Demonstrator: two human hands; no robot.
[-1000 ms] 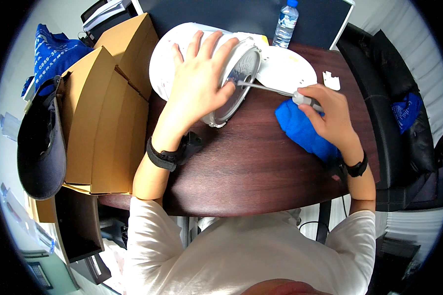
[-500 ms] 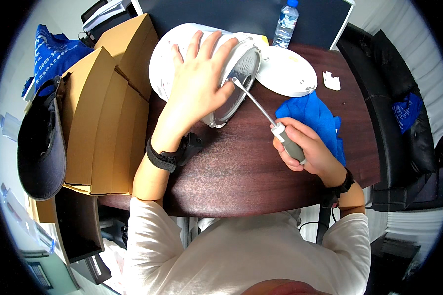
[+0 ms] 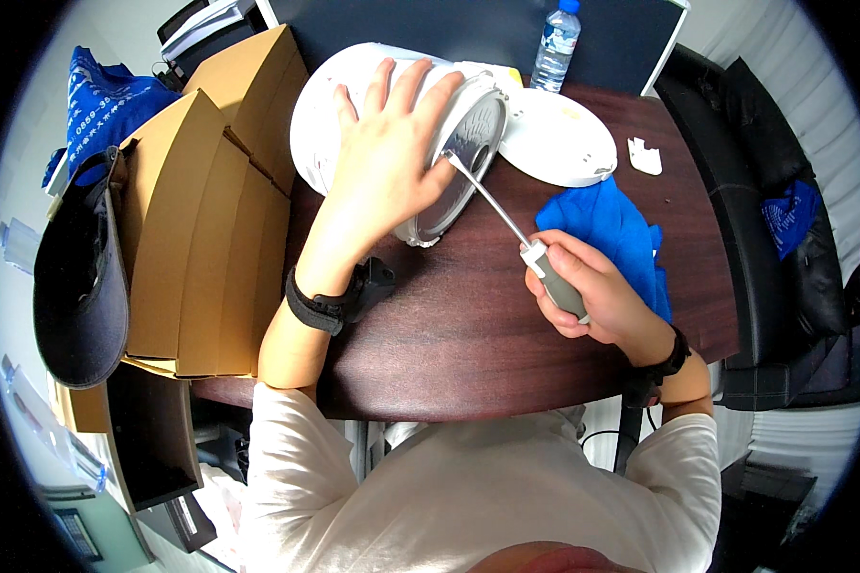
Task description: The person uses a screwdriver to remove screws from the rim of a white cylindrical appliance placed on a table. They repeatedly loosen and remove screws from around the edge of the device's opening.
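A white rounded appliance [image 3: 315, 124] with a grey circular face [image 3: 478, 134] lies tilted on the desk, that face turned to the right. My left hand [image 3: 387, 158] rests across it with fingers spread, the thumb near the rim of the face. In my right hand [image 3: 592, 286] is a screwdriver [image 3: 556, 279] with a grey-and-white handle, fingers wrapped round it. Its metal shaft points up and left, and the tip meets the rim beside my left thumb. Whether the tip sits in a slot or a screw, I cannot tell.
A white round cover [image 3: 559, 143] and a small white broken-edged piece [image 3: 644, 157] lie on the dark wooden desk [image 3: 430, 353]. A blue cloth [image 3: 597, 224] is beside my right hand. A water bottle [image 3: 554, 48] stands at the back; cardboard boxes [image 3: 201, 229] and a cap [image 3: 81, 277] are left.
My right hand and the screwdriver have shifted slightly left, with the tip moving a little toward the rim by my left thumb. My left hand and the appliance stay nearly still.
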